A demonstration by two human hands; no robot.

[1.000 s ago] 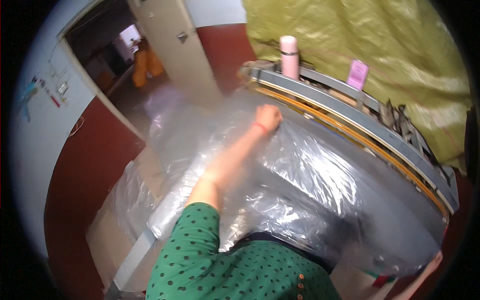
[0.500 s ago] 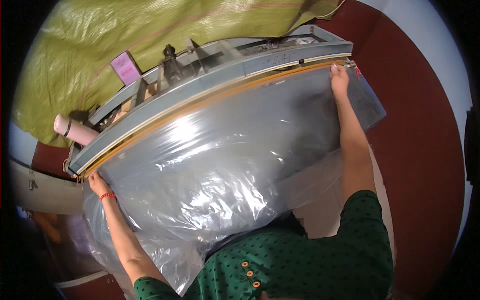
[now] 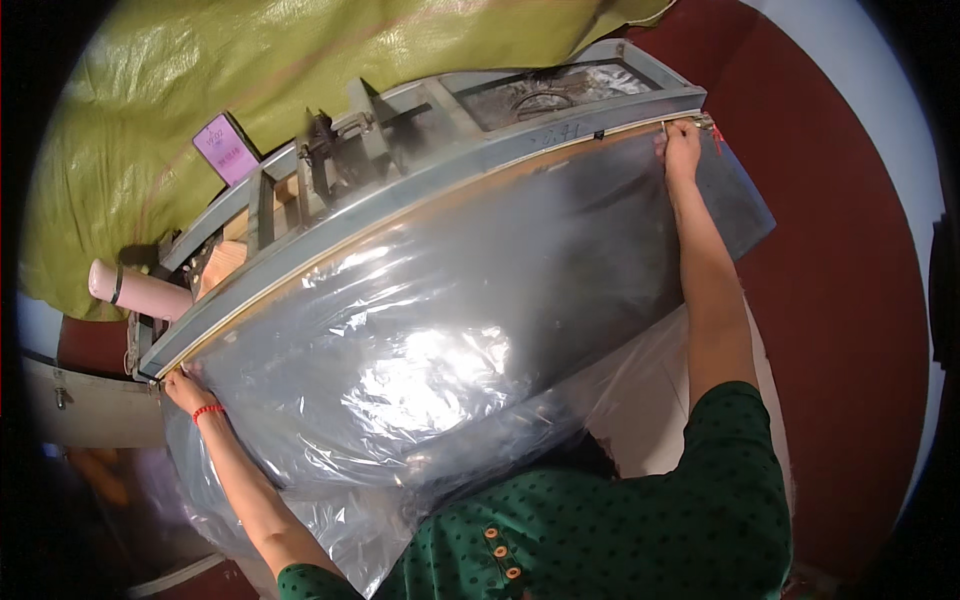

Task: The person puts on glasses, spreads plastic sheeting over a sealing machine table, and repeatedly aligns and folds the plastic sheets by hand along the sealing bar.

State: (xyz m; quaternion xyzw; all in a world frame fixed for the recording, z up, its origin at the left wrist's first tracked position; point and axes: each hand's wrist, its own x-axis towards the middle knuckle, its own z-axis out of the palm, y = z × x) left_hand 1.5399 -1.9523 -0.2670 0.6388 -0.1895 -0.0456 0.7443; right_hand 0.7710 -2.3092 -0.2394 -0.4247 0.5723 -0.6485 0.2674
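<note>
Clear plastic sheet [image 3: 430, 340] pinched by left hand [image 3: 182, 388] and right hand [image 3: 682, 150], purple box [image 3: 228, 148] behind

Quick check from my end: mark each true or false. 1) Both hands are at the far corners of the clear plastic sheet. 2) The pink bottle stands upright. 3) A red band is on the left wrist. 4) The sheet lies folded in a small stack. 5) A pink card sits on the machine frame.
1) True: left hand and right hand pin the clear plastic sheet at the sealing bar.
2) False: the pink bottle lies on its side in this view.
3) True: red band.
4) False: it is spread wide.
5) True: pink card.
</note>
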